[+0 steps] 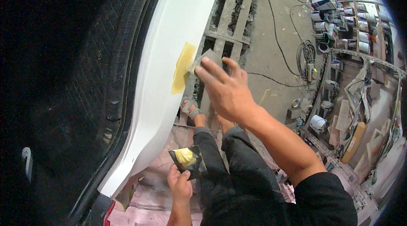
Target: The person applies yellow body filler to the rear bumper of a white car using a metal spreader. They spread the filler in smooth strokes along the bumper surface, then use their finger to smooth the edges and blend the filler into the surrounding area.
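A white painted vehicle panel (154,64) runs diagonally beside a black rubber seal and dark interior. A yellow patch of filler (182,69) lies on the panel. My right hand (224,90) grips a thin greyish spreader (207,56) just right of the patch; whether the blade touches the panel is unclear. Lower down, my left hand (180,183) is closed on the edge of a small dark board (193,168), which carries a lump of yellow paste (185,155).
Below are my legs and sandalled feet by slatted metal floor supports (235,1). Coiled cables (305,56) lie on the concrete at right, beside racks of cans (333,18), a framed stand with scrap pieces (349,132) and a white bucket (318,123).
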The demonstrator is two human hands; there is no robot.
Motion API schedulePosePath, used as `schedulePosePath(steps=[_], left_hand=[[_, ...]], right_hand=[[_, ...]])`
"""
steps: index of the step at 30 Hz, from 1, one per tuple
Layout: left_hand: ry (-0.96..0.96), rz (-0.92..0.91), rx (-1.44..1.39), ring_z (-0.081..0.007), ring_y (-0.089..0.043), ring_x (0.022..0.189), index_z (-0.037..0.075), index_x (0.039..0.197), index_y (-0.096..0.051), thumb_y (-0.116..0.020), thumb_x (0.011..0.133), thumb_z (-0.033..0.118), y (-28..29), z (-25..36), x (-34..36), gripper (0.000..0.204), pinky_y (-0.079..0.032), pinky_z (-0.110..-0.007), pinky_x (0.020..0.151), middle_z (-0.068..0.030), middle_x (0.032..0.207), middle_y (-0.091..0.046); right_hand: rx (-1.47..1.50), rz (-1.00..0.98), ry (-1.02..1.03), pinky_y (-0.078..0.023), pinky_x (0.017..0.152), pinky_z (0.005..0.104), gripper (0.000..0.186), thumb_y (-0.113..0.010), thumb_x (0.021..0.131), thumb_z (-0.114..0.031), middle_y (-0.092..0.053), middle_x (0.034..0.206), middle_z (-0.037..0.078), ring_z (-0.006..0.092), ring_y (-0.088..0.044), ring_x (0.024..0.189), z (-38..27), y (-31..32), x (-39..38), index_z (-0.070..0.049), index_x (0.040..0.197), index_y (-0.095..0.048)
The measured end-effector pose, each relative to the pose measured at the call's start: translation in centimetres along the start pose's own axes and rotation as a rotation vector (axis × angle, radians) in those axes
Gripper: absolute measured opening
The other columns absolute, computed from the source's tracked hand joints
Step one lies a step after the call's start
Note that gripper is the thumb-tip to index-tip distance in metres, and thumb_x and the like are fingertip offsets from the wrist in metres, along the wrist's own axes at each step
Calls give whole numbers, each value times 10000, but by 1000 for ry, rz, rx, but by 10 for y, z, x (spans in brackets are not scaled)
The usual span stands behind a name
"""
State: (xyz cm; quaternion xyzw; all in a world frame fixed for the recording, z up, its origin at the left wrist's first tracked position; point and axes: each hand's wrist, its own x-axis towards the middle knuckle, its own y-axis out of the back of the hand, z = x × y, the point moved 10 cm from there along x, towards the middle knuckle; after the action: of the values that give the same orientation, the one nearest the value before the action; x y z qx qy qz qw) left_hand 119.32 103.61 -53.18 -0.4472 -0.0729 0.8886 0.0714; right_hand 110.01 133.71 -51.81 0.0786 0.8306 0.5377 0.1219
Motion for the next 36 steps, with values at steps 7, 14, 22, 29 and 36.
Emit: schedulePosePath(steps=[7, 14, 22, 29, 36], left_hand=[[6, -5, -15, -225, -615, 1115, -78, 1238, -542, -513, 794, -77, -1, 3, 1, 446, -445, -347, 1032, -149, 1200, -634], [-33, 2, 12, -231, -617, 1119, -78, 1244, -547, -517, 795, -69, -2, 11, 1, 451, -451, -359, 1031, -153, 1207, -635], [-45, -34, -8, -243, -617, 1127, -67, 1244, -555, -533, 790, -66, -4, 10, 4, 454, -458, -369, 1028, -151, 1221, -631], [-65, -24, -32, -251, -617, 1127, -60, 1241, -551, -533, 786, -71, -1, 11, 4, 456, -453, -382, 1041, -151, 1224, -629], [-34, -28, -11, -257, -618, 1122, -66, 1224, -552, -533, 781, -61, -1, 8, 3, 443, -449, -386, 1045, -158, 1203, -636]], right_hand=[[67, 105, -79, -426, 888, 570, 588, -640, 850, -154, -464, 1498, 55, 442, -450, 1233, -14, -6, 4, -204, 1421, -508], [145, 93, -53, -415, 899, 550, 590, -630, 847, -142, -441, 1523, 58, 443, -426, 1257, -15, -15, -27, -195, 1422, -514], [199, 133, -39, -412, 918, 554, 638, -662, 829, -157, -381, 1564, 48, 461, -386, 1278, -37, -39, -40, -219, 1443, -501], [196, 273, -103, -422, 931, 564, 650, -677, 824, -144, -421, 1530, 56, 454, -408, 1257, 0, -17, -15, -226, 1441, -489], [248, 21, -167, -403, 1018, 555, 538, -663, 898, -163, -410, 1542, 60, 459, -412, 1282, -5, -41, -25, -210, 1416, -522]])
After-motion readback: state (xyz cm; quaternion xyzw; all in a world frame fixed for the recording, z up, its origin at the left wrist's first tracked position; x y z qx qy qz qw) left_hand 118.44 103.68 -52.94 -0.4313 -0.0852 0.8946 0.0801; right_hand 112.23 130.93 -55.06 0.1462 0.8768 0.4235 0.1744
